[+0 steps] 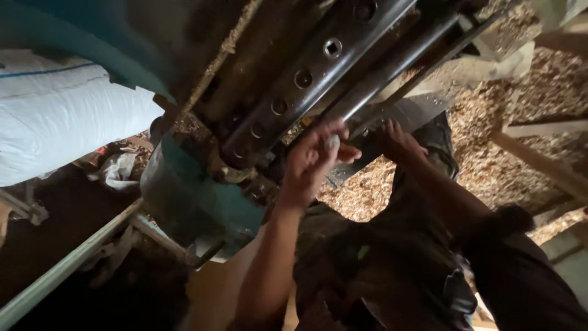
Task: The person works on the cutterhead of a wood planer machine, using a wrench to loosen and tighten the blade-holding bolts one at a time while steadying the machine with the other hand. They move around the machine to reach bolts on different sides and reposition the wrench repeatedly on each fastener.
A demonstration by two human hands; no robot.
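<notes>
A dark steel cutter bar (318,67) with a row of recessed bolts runs diagonally across the machine. Beside it lies a long flat grey metal blade (422,109). My left hand (313,160), on a bare forearm, pinches the blade's near end between thumb and fingers, just below the bar. My right hand (399,141), on a dark-sleeved arm, grips the blade's edge a little farther along. Its fingertips are partly hidden behind the metal.
A teal machine housing (196,208) sits left of my hands, with a white woven sack (61,116) beyond it. Wood chips (539,86) cover the floor on the right among wooden beams (539,162). A pale metal rail (67,263) crosses the lower left. My dark trousers (380,263) are below.
</notes>
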